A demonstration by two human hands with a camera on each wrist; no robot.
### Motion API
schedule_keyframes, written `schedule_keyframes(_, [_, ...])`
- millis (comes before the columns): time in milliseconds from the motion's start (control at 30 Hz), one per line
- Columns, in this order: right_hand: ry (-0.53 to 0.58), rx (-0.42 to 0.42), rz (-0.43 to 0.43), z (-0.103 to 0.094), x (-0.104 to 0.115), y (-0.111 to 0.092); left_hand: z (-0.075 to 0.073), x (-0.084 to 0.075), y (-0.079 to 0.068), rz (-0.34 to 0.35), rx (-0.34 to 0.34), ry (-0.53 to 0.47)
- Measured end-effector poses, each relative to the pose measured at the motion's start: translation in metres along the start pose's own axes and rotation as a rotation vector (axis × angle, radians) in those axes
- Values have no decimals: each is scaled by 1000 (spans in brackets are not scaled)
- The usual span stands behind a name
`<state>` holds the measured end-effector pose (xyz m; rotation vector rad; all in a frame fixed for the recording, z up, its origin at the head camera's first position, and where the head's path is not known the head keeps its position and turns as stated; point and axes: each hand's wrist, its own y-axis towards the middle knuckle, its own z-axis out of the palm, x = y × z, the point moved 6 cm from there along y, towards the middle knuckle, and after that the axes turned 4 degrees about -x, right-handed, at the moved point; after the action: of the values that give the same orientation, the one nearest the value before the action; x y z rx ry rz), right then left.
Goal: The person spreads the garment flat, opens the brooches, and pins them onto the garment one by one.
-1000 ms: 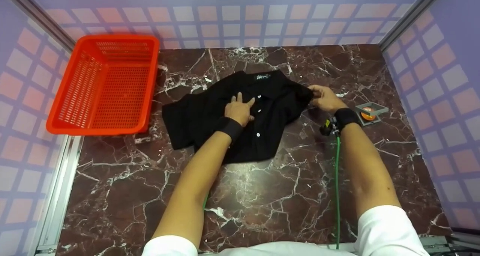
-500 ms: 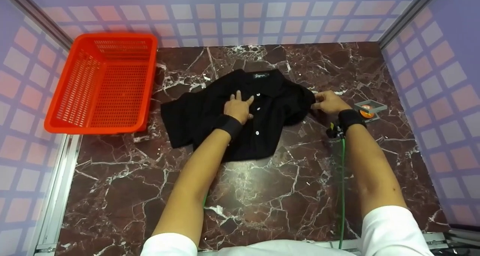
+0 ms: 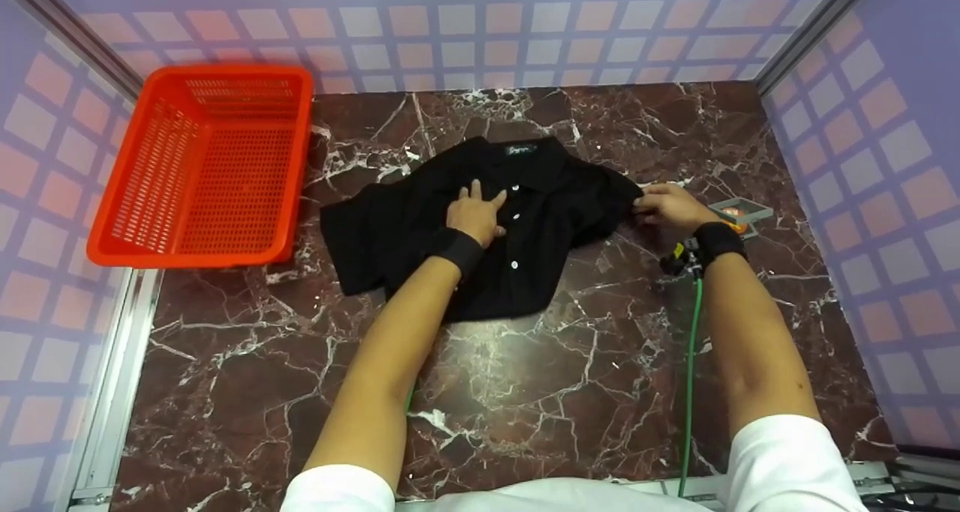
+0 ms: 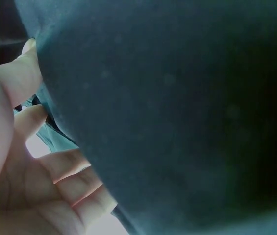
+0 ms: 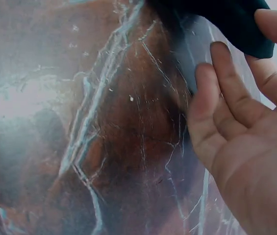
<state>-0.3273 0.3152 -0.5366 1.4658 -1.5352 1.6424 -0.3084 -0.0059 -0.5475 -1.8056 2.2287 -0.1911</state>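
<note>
A black short-sleeved polo shirt lies face up with its collar away from me and its white buttons showing. My left hand rests on its chest, fingers spread, left of the button strip. Dark shirt cloth fills most of the left wrist view, alongside the thumb and fingers. At the shirt's right side, my right hand holds the end of the sleeve. The right wrist view shows thumb and forefinger pinching the sleeve edge, the other fingers bent below it.
A red plastic basket stands at the back left of the brown marbled table. A small grey frame-like box with an orange round thing lies beyond my right wrist. Tile-patterned walls enclose the back and sides. A green cable trails from the right wrist.
My right hand has moved a little to the right, drawing the sleeve outward so that it lies more stretched. The left hand has stayed in place on the shirt.
</note>
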Motion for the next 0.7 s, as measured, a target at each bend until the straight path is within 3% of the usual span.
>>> schedule_keyframes(133, [339, 19, 24, -6, -16, 4, -1, 0, -1, 1, -8, 0])
schedule_keyframes(200, [428, 23, 16, -9, -20, 5, -1, 0, -1, 2, -7, -3])
schedule_keyframes(300, [443, 64, 0, -9, -22, 4, 0, 1, -1, 1, -3, -7])
schedule_keyframes(400, [334, 74, -17, -12, -20, 2, 0, 2, -1, -1, -4, -7])
schedule_keyframes(600, [-123, 23, -50, -15, -9, -9, 2, 2, 2, -2, -1, -4])
schedule_keyframes(700, [-225, 8, -44, -15, -7, -12, 3, 2, 4, -6, 2, -3])
